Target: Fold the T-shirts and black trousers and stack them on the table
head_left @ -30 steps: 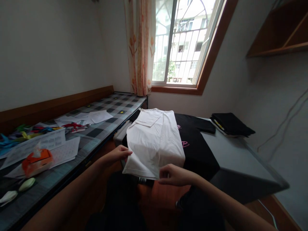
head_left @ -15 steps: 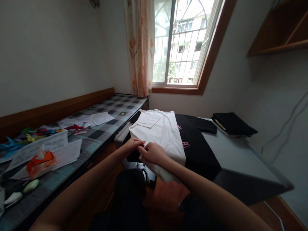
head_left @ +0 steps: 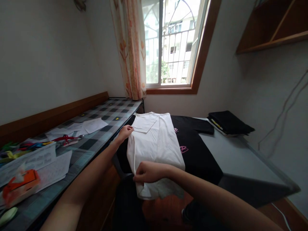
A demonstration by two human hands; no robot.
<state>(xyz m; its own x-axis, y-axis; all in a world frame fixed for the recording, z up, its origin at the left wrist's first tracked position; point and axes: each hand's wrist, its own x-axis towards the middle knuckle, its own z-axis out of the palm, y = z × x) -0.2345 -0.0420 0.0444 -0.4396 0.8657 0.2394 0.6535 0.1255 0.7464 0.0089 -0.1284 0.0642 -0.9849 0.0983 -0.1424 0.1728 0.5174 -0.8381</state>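
Note:
A white shirt [head_left: 158, 144], partly folded, lies over a black T-shirt [head_left: 202, 154] with pink print on the table. My left hand [head_left: 126, 131] pinches the left edge of the white shirt, beside a squarish patch like a pocket. Closer to me, my right hand [head_left: 146, 172] is closed on the same edge, lower down. Between the two hands the edge runs fairly straight. The near end of the white shirt hangs over the table's front. Part of the black T-shirt is hidden beneath it.
Left of me, a checked bed [head_left: 96, 139] holds papers [head_left: 93, 125], coloured strips and an orange tissue pack [head_left: 20, 186]. Folded black cloth [head_left: 229, 122] sits at the table's [head_left: 231, 154] back right. A wooden shelf [head_left: 271, 29] hangs on the right wall.
My hands were close together at the white shirt's near left; now the left is farther away and the right nearer me, with the edge drawn out between them. The view has turned slightly right.

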